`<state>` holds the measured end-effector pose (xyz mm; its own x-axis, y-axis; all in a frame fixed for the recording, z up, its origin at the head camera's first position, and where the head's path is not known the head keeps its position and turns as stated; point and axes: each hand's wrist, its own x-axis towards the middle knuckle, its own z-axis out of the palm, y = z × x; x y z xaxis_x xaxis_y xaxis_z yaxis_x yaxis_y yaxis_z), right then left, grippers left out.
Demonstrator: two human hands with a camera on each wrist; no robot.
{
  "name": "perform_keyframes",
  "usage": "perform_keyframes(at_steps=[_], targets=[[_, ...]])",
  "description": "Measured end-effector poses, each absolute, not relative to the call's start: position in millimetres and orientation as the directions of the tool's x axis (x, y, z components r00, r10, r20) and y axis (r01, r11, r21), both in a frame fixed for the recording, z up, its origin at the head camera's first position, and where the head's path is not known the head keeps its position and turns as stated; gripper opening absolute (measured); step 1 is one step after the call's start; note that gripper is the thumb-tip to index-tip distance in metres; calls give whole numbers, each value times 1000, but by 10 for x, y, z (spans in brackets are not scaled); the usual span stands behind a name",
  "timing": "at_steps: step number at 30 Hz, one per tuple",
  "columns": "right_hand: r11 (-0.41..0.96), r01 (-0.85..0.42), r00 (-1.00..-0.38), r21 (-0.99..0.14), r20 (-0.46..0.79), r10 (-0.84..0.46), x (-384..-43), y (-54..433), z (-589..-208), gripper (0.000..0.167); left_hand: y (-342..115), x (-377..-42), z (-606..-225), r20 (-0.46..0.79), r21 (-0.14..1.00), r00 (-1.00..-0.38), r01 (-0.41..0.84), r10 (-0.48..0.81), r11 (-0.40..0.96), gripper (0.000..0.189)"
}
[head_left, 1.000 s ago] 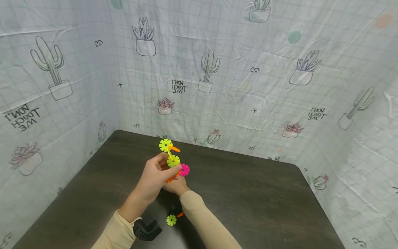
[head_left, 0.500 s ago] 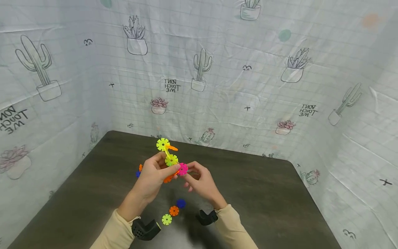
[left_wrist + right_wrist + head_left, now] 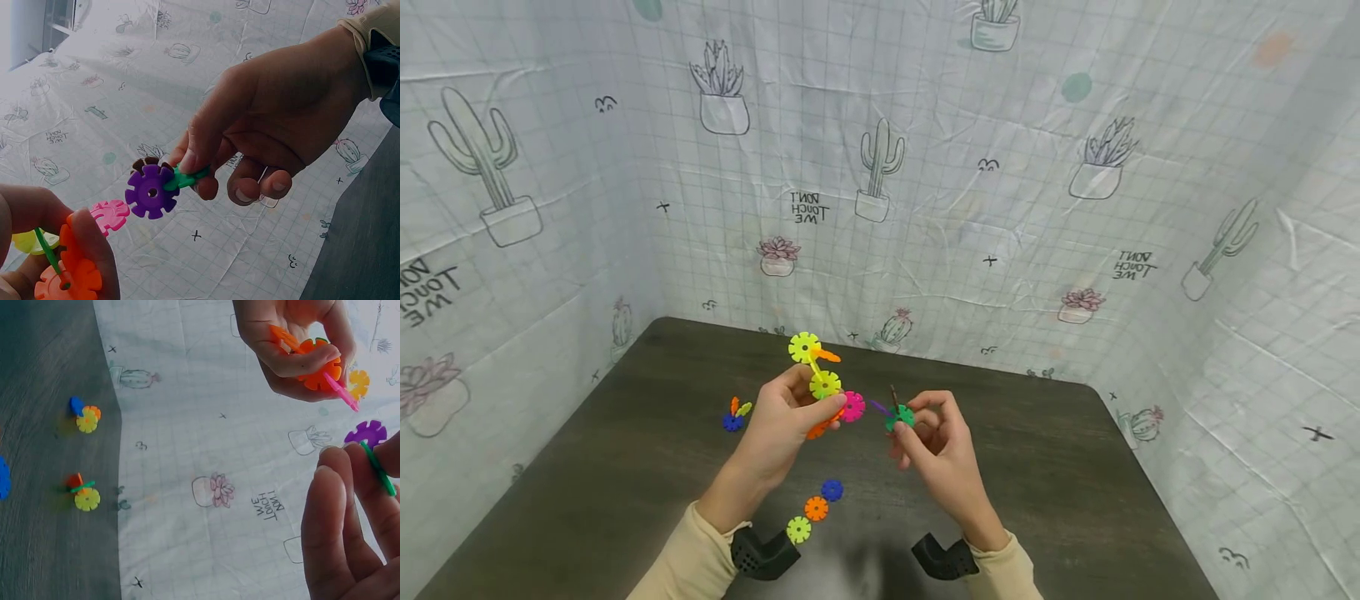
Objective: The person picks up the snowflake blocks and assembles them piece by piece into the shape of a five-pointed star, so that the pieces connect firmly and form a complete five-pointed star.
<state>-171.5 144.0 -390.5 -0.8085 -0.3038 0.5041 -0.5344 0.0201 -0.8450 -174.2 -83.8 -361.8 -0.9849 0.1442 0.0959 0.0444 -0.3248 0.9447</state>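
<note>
In the head view my left hand (image 3: 778, 425) grips a joined build of notched plastic discs. Yellow discs (image 3: 805, 347) rise at its top, and a pink disc (image 3: 852, 407) juts to the right. Orange discs (image 3: 320, 369) show by the left thumb in the right wrist view. My right hand (image 3: 947, 454) pinches a green notched disc (image 3: 902, 418) between thumb and fingers. Slotted to that green one are a purple disc (image 3: 152, 192) and a brown disc (image 3: 145, 164). The purple disc points toward the pink disc, with a small gap between them in the head view.
On the dark table (image 3: 1060, 475), a row of blue, orange and yellow-green discs (image 3: 816, 508) lies between the forearms. A small cluster with a blue disc (image 3: 733, 423) sits left of the left hand. Cactus-print fabric (image 3: 940, 208) hangs behind the table and along its sides.
My right hand came out from behind the left hand, passed the pink disc, then moved right with the green, purple and brown discs showing. The left hand kept its grip, nearly still.
</note>
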Motion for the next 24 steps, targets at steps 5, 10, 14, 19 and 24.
perform_keyframes(at_steps=[5,10,14,19,24], targets=[[48,-561,-795,-826,522,-308,-1690,1476,-3919,22,-826,-1729,-3598,98,947,-984,48,145,-316,26],[48,-580,-778,-813,535,-328,-1672,1507,-3920,22,-813,-1726,-3594,85,953,-986,38,142,-302,26],[43,-581,-773,-813,535,-339,-1665,1513,-3925,22,-799,-1728,-3602,82,953,-987,37,139,-301,26],[33,-583,-768,-812,537,-348,-1664,1499,-3951,23,-773,-1733,-3615,72,956,-988,28,140,-293,26],[21,-583,-764,-812,539,-356,-1670,1486,-3964,23,-759,-1737,-3623,60,957,-988,16,143,-290,28]])
